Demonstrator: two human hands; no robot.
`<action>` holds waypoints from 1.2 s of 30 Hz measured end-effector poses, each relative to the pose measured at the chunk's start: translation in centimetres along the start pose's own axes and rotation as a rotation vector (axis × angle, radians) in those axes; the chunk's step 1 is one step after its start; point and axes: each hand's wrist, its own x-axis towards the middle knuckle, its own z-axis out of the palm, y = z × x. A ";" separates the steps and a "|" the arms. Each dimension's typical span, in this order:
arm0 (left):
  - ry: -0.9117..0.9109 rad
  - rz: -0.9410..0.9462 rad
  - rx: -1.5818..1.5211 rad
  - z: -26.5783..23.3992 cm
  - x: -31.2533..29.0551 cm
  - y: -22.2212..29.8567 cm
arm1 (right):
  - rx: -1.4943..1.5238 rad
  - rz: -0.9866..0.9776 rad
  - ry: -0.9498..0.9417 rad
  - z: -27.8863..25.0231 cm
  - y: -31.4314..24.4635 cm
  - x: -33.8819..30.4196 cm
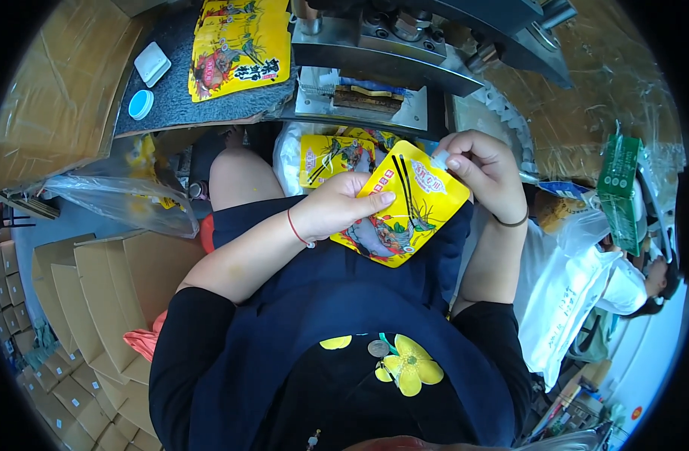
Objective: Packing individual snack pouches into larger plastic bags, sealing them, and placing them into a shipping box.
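Observation:
A yellow printed pouch (416,203) is tilted above my lap. My left hand (344,204) grips its left edge, thumb flat on the printed front and the other fingers behind it. At the pouch's upper right corner, my right hand (486,169) pinches a small whitish translucent piece (440,159) between thumb and fingers. It looks like a plastic spout or cap, but its exact shape is partly covered. Just beyond the held pouch, more yellow pouches (331,159) lie in a clear plastic bag (286,158).
A metal press-like machine (390,56) stands ahead. On the bench (171,105) lie a stack of yellow pouches (243,56), a white dish (153,64) and a round blue-topped container (141,104). Cartons (122,282) stand left; a green box (619,192) and a white sack (559,293) are right.

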 end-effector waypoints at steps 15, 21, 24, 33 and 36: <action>-0.025 -0.053 0.031 -0.3 -0.7 0.4 | 0.020 0.009 -0.123 -0.3 -0.2 0.4; 0.012 -0.039 -0.156 -1.9 -0.2 0.5 | -0.835 0.026 0.410 -4.3 5.5 0.7; 0.132 0.043 -0.206 -4.1 1.2 1.6 | -0.970 -0.014 0.403 -6.1 10.1 -0.3; 0.607 0.435 0.228 -7.5 2.8 3.7 | -0.902 0.019 0.525 -4.5 10.3 0.6; 1.075 0.946 1.146 -13.2 1.7 8.4 | -0.895 -0.021 0.534 -4.5 10.3 0.0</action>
